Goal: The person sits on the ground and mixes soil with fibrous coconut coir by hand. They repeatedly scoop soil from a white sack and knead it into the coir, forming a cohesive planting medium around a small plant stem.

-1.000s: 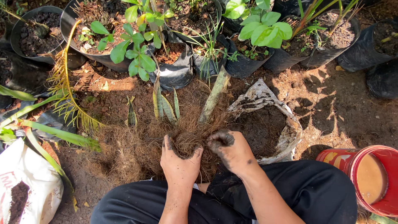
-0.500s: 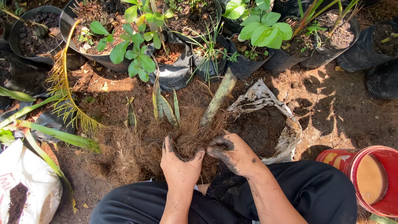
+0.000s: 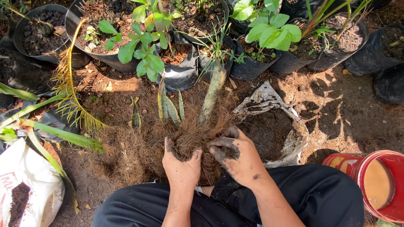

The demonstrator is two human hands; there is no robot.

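Head view, left to right: white soil sack (image 3: pixel 29 189) at lower left, black pots (image 3: pixel 38 33) along top. Left hand (image 3: pixel 182 162) and right hand (image 3: pixel 235 157) close together at centre, soil-caked, both clamped on fibrous root ball (image 3: pixel 198 141) above lap. Torn soil bag (image 3: pixel 277 126) just right; red bucket (image 3: pixel 378 180) far right.

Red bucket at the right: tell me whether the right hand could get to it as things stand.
Probably yes. The right hand is busy gripping the root ball, but nothing stands between it and the red bucket beside the knee; only bare soil.
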